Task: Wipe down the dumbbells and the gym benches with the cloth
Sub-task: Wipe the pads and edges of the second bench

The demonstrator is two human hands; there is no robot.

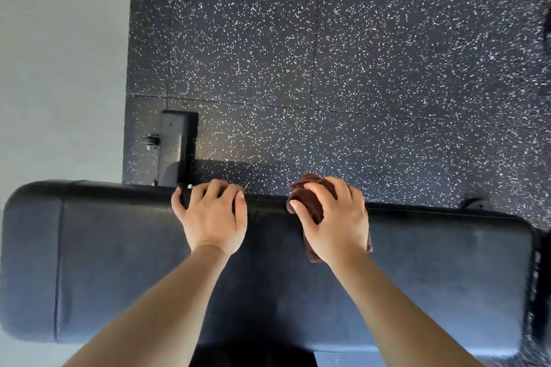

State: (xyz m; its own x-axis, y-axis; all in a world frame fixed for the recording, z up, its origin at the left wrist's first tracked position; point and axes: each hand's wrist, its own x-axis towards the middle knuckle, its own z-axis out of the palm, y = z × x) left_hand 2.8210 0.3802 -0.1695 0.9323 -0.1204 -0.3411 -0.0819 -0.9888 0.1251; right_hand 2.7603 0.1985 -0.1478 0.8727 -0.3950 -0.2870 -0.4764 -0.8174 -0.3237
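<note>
Currently: Bench Pad Wipe, Far Edge

**Status.** The person leans over a black padded bench pad point(119, 262) that runs across the view from side to side. The left hand point(211, 217) rests on the far edge of the pad, with its fingers curled over that edge and the thumb spread to the side. It appears to brace the body. The right hand point(337, 223) grips a bunched brown cloth point(310, 202) and presses it onto the same far edge, just beside the left hand. The two hands do not touch. Part of the cloth trails out under the right palm toward the person. Beyond the pad lie a speckled rubber floor point(328, 53), a black bench foot point(176, 143) and a pale wall point(59, 53). No dumbbells can be identified in this view.

**Stage.** Judged from the hand positions, the far edge near the middle of the pad is being wiped. The frame does not show which parts of the pad are already clean.

**Fault conditions.**
- Missed areas: the bunched cloth covers only a narrow strip. Both ends of the pad and the stitched seam point(61, 262) near the left end are likely to be skipped unless the strokes run the full length.
- Cloth loss: the cloth sits right at the edge. A stroke that runs past the edge, or a loosened grip, may drop it to the floor and soil it.
- Slip: body weight carried on the left hand may shift if the vinyl is damp.
- Recontamination: the bare left hand touches the surface being cleaned.
</note>
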